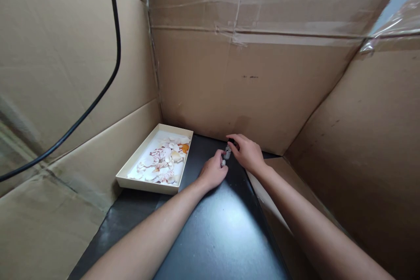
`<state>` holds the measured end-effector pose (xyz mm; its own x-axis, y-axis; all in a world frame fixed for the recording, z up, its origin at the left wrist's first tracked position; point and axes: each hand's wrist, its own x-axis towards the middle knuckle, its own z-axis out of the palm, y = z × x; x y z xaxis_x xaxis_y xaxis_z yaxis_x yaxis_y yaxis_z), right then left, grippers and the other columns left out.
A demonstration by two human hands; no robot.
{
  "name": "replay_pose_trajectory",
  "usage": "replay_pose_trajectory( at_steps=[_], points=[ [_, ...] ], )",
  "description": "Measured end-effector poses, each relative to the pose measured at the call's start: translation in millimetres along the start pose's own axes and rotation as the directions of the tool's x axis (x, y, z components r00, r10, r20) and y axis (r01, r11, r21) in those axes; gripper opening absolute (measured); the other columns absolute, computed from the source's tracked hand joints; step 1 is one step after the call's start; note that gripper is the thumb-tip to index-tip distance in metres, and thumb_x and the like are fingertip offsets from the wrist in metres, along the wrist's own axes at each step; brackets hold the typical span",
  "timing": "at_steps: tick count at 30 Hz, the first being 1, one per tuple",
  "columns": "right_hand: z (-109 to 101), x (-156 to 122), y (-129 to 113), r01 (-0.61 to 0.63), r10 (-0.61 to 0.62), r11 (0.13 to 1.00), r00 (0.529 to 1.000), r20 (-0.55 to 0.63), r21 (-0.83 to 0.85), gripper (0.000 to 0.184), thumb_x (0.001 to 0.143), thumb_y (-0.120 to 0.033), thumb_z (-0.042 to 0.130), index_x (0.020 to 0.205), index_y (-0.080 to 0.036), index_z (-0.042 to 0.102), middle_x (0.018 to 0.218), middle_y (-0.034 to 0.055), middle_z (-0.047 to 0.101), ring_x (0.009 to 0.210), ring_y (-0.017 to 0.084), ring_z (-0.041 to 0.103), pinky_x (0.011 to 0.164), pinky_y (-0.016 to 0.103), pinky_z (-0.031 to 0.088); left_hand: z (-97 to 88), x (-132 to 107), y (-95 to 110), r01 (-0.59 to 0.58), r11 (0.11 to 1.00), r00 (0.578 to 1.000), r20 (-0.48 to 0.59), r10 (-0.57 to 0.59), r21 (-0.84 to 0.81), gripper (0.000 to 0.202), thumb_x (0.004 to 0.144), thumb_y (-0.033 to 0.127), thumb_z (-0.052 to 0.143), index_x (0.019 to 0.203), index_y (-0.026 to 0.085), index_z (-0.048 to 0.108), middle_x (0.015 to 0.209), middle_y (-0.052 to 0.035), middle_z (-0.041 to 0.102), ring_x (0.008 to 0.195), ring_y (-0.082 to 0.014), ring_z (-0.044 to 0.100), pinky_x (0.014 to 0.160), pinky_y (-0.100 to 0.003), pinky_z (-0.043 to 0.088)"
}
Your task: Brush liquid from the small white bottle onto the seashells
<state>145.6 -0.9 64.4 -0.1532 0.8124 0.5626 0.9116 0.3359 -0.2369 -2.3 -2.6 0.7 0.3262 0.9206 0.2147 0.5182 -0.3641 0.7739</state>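
Observation:
Near the far end of the black tabletop (210, 218), my two hands meet over small things. My left hand (213, 171) is closed, with a small whitish piece (223, 163) between thumb and fingers; its kind is too small to make out. Just beyond it is a small greyish, partly see-through object (227, 153) with a dark part at its top. The fingers of my right hand (246, 151) curl around the upper end of this object and partly hide it. To the left lies a shallow cream tray (147, 188) holding several seashells (167, 157), white, striped and orange.
Cardboard walls (249, 92) taped at the seams enclose the table at the left, back and right. A black cable (118, 48) hangs down along the left wall. The tray stands close to the left wall, and a cardboard surface lies below the table's right edge.

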Motion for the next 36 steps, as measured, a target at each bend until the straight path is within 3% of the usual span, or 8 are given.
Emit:
replay_pose_trajectory(
  at_steps=[10, 23, 29, 36],
  points=[
    [4.2, -0.8, -1.4, 0.010, -0.010, 1.000, 1.000, -0.004, 0.015, 0.028, 0.090, -0.027, 0.050, 0.114, -0.027, 0.064, 0.106, 0.0038, 0.068, 0.076, 0.018, 0.064, 0.063, 0.028, 0.044, 1.0, 0.3, -1.4, -0.008, 1.000, 1.000, 0.011, 0.008, 0.018, 0.055, 0.076, 0.015, 0.048, 0.130, 0.018, 0.041, 0.080, -0.0013, 0.060, 0.066, -0.0154, 0.052, 0.063, -0.025, 0.038],
    [7.0, -0.7, 2.3, -0.023, 0.021, 0.999, 0.999, 0.030, 0.049, 0.026, 0.088, -0.025, 0.052, 0.111, -0.026, 0.065, 0.101, 0.0029, 0.069, 0.074, 0.017, 0.063, 0.062, 0.028, 0.043, -0.2, -1.3, 2.0, -0.012, 0.999, 1.000, 0.014, 0.011, 0.043, 0.060, 0.075, 0.016, 0.048, 0.134, 0.017, 0.038, 0.082, -0.0024, 0.061, 0.067, -0.0164, 0.053, 0.064, -0.026, 0.038],
    [-1.9, 5.2, -3.0, 0.017, -0.011, 0.997, 0.997, -0.076, 0.072, 0.027, 0.089, -0.025, 0.051, 0.112, -0.023, 0.064, 0.098, 0.0044, 0.069, 0.075, 0.016, 0.064, 0.064, 0.026, 0.043, 2.1, 0.5, -1.8, -0.018, 0.999, 1.000, -0.002, 0.018, 0.039, 0.053, 0.075, 0.016, 0.048, 0.128, 0.019, 0.041, 0.079, -0.0004, 0.058, 0.064, -0.0145, 0.049, 0.060, -0.024, 0.033],
    [-29.8, 2.8, -1.3, 0.010, 0.015, 0.994, 0.975, -0.222, 0.107, 0.026, 0.089, -0.031, 0.053, 0.111, -0.023, 0.063, 0.088, 0.0027, 0.068, 0.068, 0.014, 0.062, 0.062, 0.025, 0.043, -0.2, -0.5, 0.2, -0.035, 0.999, 0.999, -0.030, 0.035, -0.022, 0.045, 0.075, 0.013, 0.046, 0.119, 0.021, 0.047, 0.072, 0.0030, 0.052, 0.062, -0.0126, 0.046, 0.059, -0.023, 0.030]
  ],
)
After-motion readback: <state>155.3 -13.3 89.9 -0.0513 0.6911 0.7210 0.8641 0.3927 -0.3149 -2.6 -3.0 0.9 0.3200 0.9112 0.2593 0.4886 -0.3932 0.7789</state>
